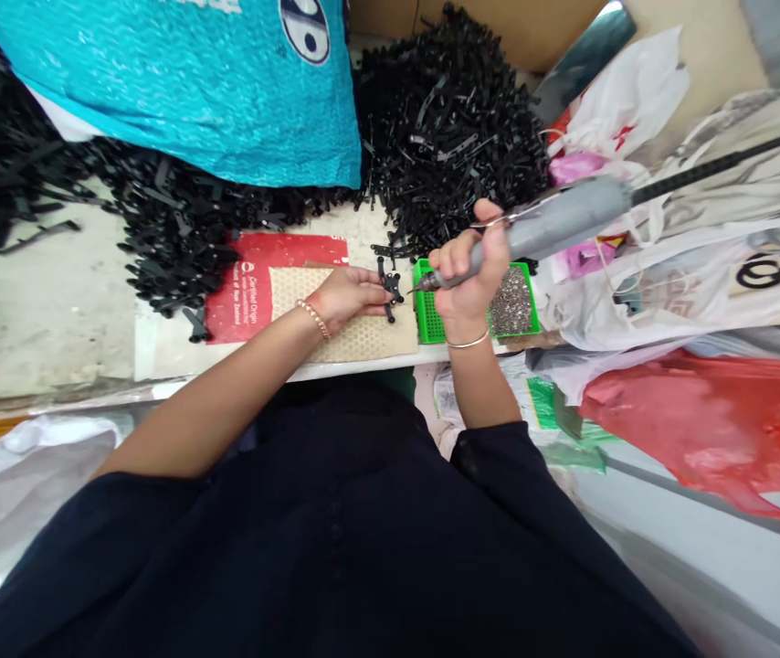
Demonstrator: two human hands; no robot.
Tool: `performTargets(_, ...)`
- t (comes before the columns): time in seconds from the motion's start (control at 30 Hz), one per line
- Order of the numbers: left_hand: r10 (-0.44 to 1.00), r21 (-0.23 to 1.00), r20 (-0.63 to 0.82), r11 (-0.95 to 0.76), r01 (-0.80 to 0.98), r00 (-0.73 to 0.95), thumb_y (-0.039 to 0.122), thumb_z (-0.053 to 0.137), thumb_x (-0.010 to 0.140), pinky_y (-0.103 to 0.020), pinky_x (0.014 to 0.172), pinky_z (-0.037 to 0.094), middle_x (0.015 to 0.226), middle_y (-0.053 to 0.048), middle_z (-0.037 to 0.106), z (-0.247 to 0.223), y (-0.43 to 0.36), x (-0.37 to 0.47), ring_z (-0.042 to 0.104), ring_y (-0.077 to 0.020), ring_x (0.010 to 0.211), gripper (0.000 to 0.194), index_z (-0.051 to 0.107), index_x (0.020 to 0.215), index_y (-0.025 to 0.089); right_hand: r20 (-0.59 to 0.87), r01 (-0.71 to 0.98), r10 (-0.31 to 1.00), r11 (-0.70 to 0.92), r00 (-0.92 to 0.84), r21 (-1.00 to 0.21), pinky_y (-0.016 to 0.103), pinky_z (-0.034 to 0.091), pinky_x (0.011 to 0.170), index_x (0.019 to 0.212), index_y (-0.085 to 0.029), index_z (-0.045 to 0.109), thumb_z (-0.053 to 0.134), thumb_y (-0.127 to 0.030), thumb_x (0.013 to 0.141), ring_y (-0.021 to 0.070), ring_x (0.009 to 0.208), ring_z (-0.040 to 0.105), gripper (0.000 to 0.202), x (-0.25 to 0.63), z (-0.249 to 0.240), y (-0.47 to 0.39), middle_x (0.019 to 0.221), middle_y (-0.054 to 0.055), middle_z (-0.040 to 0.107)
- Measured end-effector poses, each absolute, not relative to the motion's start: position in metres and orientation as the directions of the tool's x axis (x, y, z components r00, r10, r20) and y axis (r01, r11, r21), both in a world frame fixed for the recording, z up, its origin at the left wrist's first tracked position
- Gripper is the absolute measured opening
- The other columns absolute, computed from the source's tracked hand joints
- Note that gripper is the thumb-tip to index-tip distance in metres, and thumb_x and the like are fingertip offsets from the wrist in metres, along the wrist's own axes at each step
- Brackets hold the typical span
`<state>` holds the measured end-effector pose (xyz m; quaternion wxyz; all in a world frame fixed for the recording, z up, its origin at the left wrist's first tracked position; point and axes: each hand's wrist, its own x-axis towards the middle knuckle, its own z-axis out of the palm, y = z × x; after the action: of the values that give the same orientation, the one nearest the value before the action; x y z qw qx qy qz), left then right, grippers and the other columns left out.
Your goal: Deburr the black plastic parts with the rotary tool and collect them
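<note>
My left hand [353, 297] pinches a small black plastic part [392, 291] with several arms, just above a tan dotted mat [335, 340]. In my right hand [469, 279] is a grey electric screwdriver [561, 221], held at a slant with a black cord running off to the upper right. Its thin tip points left, close to the black part; whether the two touch I cannot tell. Beneath the right hand lies a green basket [535, 311], partly covered by that hand. Many small metal screws [511, 302] fill its right side.
Behind the hands rises a large heap of black plastic parts [458, 119], with another pile [171, 224] to the left. A blue plastic sack [212, 91] covers part of them. Plastic bags [691, 274] crowd the right side, and a red bag [711, 420] hangs below the table edge.
</note>
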<state>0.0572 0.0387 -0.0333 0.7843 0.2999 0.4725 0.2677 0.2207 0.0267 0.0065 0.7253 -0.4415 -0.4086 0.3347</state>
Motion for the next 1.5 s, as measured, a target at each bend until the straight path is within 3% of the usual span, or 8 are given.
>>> performTargets(0.27, 0.703, 0.722, -0.557, 0.673, -0.161, 0.443, -0.005, 0.090, 0.070, -0.030, 0.084, 0.066, 0.073, -0.003, 0.076, -0.032, 0.038, 0.057, 0.073, -0.0128, 0.069, 0.024, 0.073, 0.079, 0.010, 0.269, -0.077, 0.902, 0.311, 0.337, -0.947, 0.026, 0.044, 0.052, 0.117, -0.032, 0.062, 0.048, -0.079, 0.099, 0.0104, 0.045, 0.038, 0.052, 0.208, -0.017, 0.040, 0.059, -0.011, 0.026)
performTargets(0.53, 0.695, 0.720, -0.555, 0.676, -0.155, 0.456, -0.005, 0.089, 0.072, -0.026, 0.078, 0.064, 0.074, -0.003, 0.077, -0.032, 0.038, 0.057, 0.071, -0.0112, 0.067, 0.024, 0.074, 0.083, 0.010, 0.311, -0.157, 0.872, 0.391, 0.378, -0.907, 0.025, 0.046, 0.051, 0.105, -0.032, 0.061, 0.061, -0.073, 0.096, 0.0101, 0.043, 0.036, 0.042, 0.199, -0.015, 0.042, 0.053, -0.014, 0.029)
performTargets(0.7, 0.697, 0.726, -0.552, 0.672, -0.148, 0.458, -0.005, 0.086, 0.074, -0.023, 0.074, 0.062, 0.072, -0.003, 0.075, -0.030, 0.037, 0.056, 0.071, -0.0106, 0.067, 0.022, 0.074, 0.081, 0.011, 0.291, -0.092, 0.872, 0.352, 0.393, -0.932, 0.024, 0.046, 0.052, 0.104, -0.031, 0.060, 0.056, -0.073, 0.099, 0.0095, 0.043, 0.038, 0.043, 0.196, -0.014, 0.041, 0.053, -0.014, 0.029)
performTargets(1.27, 0.695, 0.726, -0.562, 0.675, -0.136, 0.449, -0.003, 0.091, 0.071, -0.032, 0.088, 0.064, 0.075, -0.004, 0.076, -0.030, 0.038, 0.056, 0.073, -0.0133, 0.071, 0.024, 0.074, 0.081, 0.011, 0.192, -0.013, 0.912, 0.211, 0.362, -0.977, 0.025, 0.046, 0.052, 0.102, -0.030, 0.064, 0.053, -0.077, 0.099, 0.0100, 0.044, 0.038, 0.048, 0.195, -0.015, 0.037, 0.056, -0.012, 0.026)
performTargets(1.5, 0.694, 0.722, -0.564, 0.677, -0.140, 0.447, -0.004, 0.091, 0.070, -0.032, 0.085, 0.065, 0.073, -0.003, 0.074, -0.031, 0.039, 0.056, 0.071, -0.0123, 0.068, 0.026, 0.072, 0.079, 0.010, 0.265, -0.082, 0.901, 0.310, 0.342, -0.947, 0.029, 0.049, 0.053, 0.100, -0.032, 0.060, 0.063, -0.078, 0.090, 0.0115, 0.045, 0.040, 0.047, 0.192, -0.019, 0.034, 0.055, -0.012, 0.029)
